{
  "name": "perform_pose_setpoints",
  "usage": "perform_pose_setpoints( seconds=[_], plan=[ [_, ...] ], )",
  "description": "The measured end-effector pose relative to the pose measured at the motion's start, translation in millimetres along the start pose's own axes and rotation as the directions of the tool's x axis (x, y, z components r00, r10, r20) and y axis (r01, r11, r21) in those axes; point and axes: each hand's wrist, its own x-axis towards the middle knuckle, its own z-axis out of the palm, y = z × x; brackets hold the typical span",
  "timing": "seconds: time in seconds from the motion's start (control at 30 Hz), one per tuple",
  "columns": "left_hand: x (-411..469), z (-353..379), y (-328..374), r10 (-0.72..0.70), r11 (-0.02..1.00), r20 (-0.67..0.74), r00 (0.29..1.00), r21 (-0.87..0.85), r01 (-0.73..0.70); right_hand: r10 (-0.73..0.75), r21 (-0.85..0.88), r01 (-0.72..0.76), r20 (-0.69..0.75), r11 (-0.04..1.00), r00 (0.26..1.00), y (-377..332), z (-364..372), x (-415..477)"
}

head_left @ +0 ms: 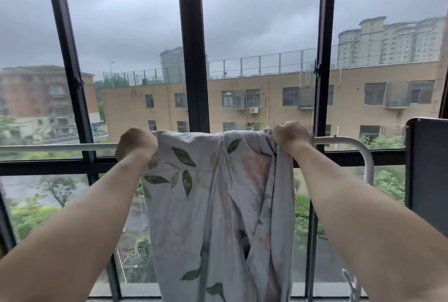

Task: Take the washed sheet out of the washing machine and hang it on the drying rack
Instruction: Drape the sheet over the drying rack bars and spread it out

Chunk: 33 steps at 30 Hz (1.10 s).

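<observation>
Pale grey cloth with green leaves on it hangs down in the middle: this is the sheet (213, 192). It is out of the washing machine, which I cannot see here. Its top edge is up at the white bar of the drying rack (339, 140), and the rest drops straight down in front of the window (194, 59). So most of the job looks done. But the sheet is bunched up and full of folds, so I think it needs to be pulled wide along the bar. I cannot tell how much of it hangs over the far side.

Both arms reach out straight and a bit up. The left hand (137, 142) makes a fist round the left top corner of the sheet, right at the bar. The right hand (292, 135) is curled tight round the bunched right side, at the bar too. Both hands have their backs facing up.
</observation>
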Motion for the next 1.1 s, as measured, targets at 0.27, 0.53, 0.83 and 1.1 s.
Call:
perform_pose_setpoints(
  seconds=[0.27,0.53,0.83,1.1],
  plan=[
    [-35.0,21.7,8.2,0.730,0.661,0.050,0.681,0.198,-0.723,-0.122,-0.213,0.117,-0.011,0.970,0.992,4.2,7.6,-2.8],
    [-35.8,46.9,14.3,0.667,0.728,0.034,0.744,-0.241,-0.642,-0.104,-0.166,0.090,-0.075,0.982,0.992,9.9,9.7,0.3],
    [-34.4,37.7,27.0,0.468,0.842,-0.093,0.879,-0.255,-0.475,-0.104,-0.139,0.083,-0.152,0.987,0.983,3.2,20.0,-0.2],
    [-52.7,44.9,34.2,0.664,0.742,0.145,0.734,-0.010,-0.670,-0.109,-0.147,0.097,-0.074,0.984,0.991,8.4,2.5,-2.7]
  ],
)
